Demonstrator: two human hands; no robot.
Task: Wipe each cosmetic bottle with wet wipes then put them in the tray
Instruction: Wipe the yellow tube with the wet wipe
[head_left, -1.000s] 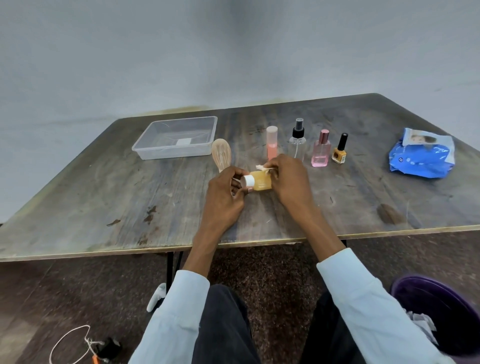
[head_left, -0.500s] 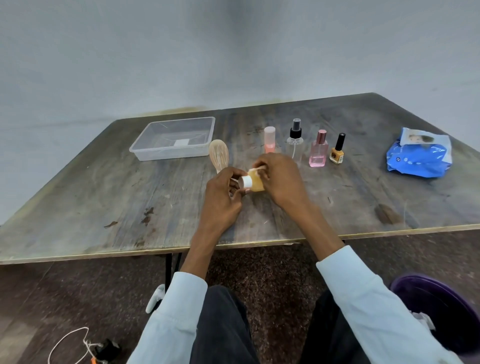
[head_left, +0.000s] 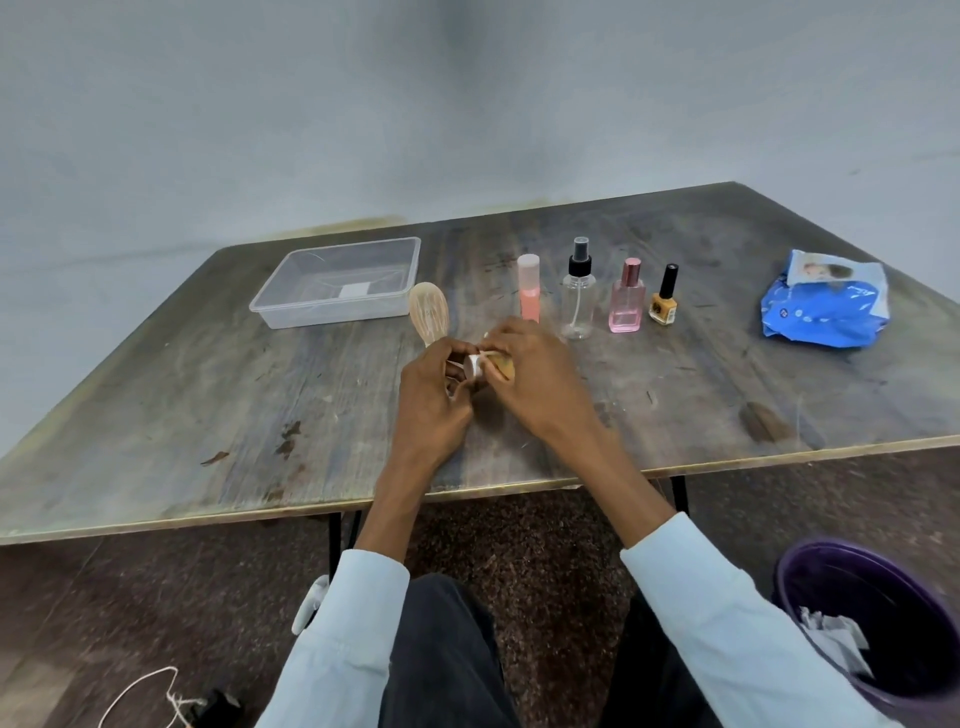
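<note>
Since a second ago, more of the small amber bottle (head_left: 503, 367) has slid under the right hand (head_left: 537, 384), so only its white-capped end and a sliver of body show. Its long axis lies roughly level, cap pointing left toward the left hand (head_left: 434, 400), held just above the desk (head_left: 208, 415) near the front edge. Left fingers curl round the cap end; right fingers wrap the body with a strip of white wet wipe (head_left: 485, 355) pressed on it.

Behind the hands stand a pink tube bottle (head_left: 529, 287), a clear spray bottle (head_left: 578, 293), a pink perfume bottle (head_left: 627, 299) and a yellow nail polish (head_left: 665, 299), all upright in a row. A wooden brush (head_left: 429, 313) lies just left of them, beside the clear tray (head_left: 337, 283) at the far left. Bare desk lies between hands and tray. The blue wipes pack (head_left: 826, 306) sits well apart at right, near the right edge.
</note>
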